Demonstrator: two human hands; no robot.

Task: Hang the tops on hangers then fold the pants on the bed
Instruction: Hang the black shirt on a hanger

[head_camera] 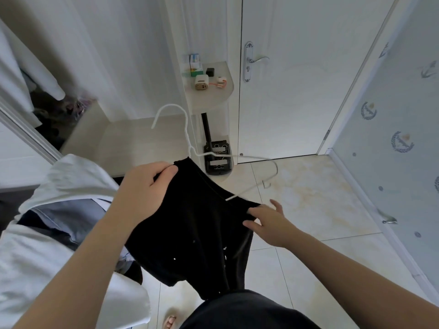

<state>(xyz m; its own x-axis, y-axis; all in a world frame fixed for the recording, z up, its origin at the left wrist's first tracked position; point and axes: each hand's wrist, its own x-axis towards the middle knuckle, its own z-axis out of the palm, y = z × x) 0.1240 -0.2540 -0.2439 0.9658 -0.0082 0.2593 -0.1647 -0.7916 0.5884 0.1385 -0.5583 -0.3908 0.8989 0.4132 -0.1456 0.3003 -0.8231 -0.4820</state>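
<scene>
Grip, left hand (147,179): fingers curled, pinching the upper edge of the black top (197,224). Grip, right hand (266,222): fingers loosely spread, touching the top's right edge. The white hanger (187,131) is partly inside the top, its hook on the far side and its right end bare over the floor (308,198).

Matt black cloth top (190,233), white-coated wire hanger (185,129), glossy tiled floor (308,198).

One black top (190,222), one white hanger (187,129), two hands (147,180) (268,222).
</scene>
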